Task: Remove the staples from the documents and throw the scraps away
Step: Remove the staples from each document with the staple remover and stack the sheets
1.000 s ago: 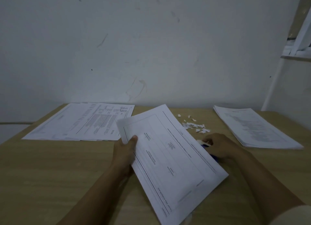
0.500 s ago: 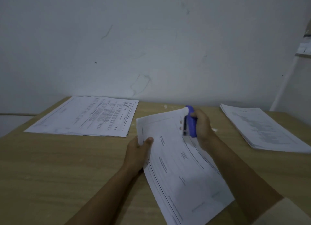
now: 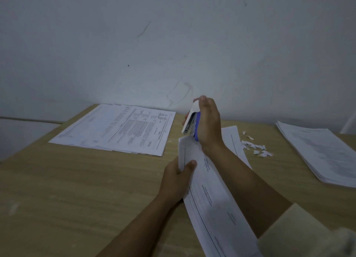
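Observation:
A stapled document (image 3: 210, 197) lies slanted on the wooden table (image 3: 77, 189) in front of me. My left hand (image 3: 178, 178) grips its left edge, thumb on top. My right hand (image 3: 208, 122) is shut on a blue and white stapler (image 3: 190, 125), held upright with its lower end at the document's top left corner. A small heap of torn paper scraps (image 3: 256, 148) lies on the table to the right of that hand.
A spread of printed sheets (image 3: 117, 129) lies at the back left of the table. A thick stack of papers (image 3: 319, 151) sits at the right edge. A bare white wall (image 3: 173, 45) rises directly behind the table.
My right hand picked up the stapler from the table, carried it to the document's top corner and raised it upright. The left hand kept its grip while the document shifted slightly.

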